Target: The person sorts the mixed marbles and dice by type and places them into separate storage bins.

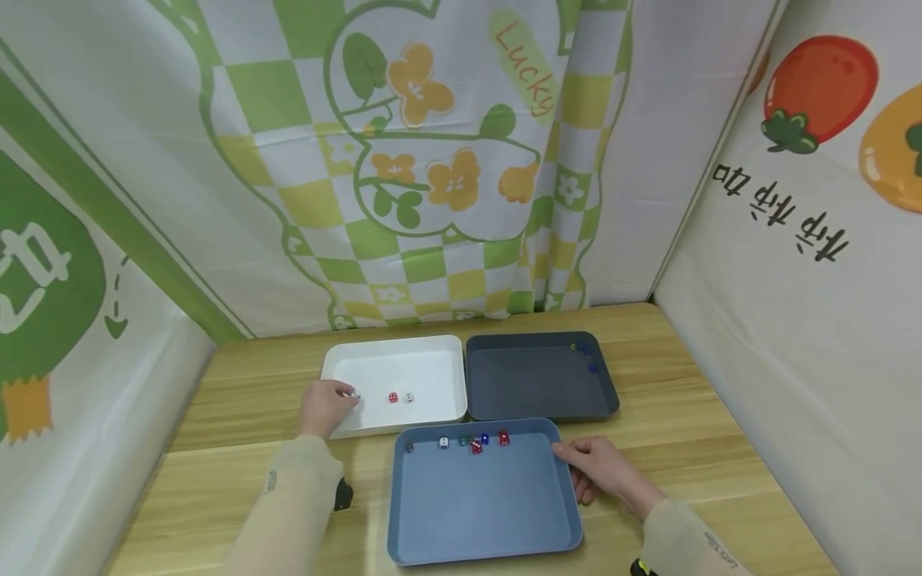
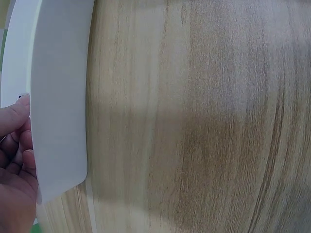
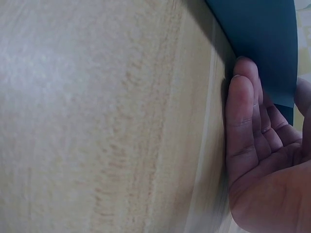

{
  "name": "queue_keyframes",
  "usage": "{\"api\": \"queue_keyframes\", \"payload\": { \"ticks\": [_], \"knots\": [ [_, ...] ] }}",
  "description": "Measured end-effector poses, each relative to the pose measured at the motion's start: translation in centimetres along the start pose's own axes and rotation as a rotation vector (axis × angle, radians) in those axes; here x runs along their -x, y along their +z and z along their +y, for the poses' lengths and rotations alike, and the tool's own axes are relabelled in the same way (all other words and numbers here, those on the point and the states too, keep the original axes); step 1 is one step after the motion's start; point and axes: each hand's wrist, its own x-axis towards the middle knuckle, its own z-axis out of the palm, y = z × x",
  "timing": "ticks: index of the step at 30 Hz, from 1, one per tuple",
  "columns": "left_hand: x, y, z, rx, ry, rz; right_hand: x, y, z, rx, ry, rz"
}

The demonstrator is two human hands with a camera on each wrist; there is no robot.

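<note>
In the head view my left hand (image 1: 327, 406) reaches over the left wall of the white tray (image 1: 425, 356). Thumb and fingertips pinch a small pale die (image 1: 353, 393), mostly covered by the fingers. A red die (image 1: 392, 398) and a clear die (image 1: 409, 398) lie to its right in that tray. My right hand (image 1: 601, 466) holds the right edge of the blue tray (image 1: 483, 512), thumb over the rim and fingers against the outer wall. Along this tray's far side lie several dice, among them a white die (image 1: 443, 442) and a red die (image 1: 503, 438).
A dark grey tray (image 1: 533, 384) stands right of the white one, with several small blue and green dice (image 1: 583, 349) in its far right corner. All three trays rest on a wooden table (image 1: 691, 432), with printed curtains (image 1: 446, 272) behind it.
</note>
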Motion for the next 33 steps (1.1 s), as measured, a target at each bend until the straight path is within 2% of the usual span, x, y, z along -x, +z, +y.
{"api": "queue_keyframes", "payload": {
  "ticks": [9,18,33],
  "knots": [
    [-0.3,0.6,0.1,0.011,-0.025,-0.001,0.0,0.0,-0.1,-0.011,-0.004,-0.011],
    [-0.2,1.3,0.2,0.017,-0.026,0.035,-0.2,0.0,0.1,-0.007,-0.013,-0.007],
    [-0.3,1.6,0.3,0.013,-0.055,0.02,-0.2,-0.1,0.1,-0.019,-0.009,-0.018]
  ]
}}
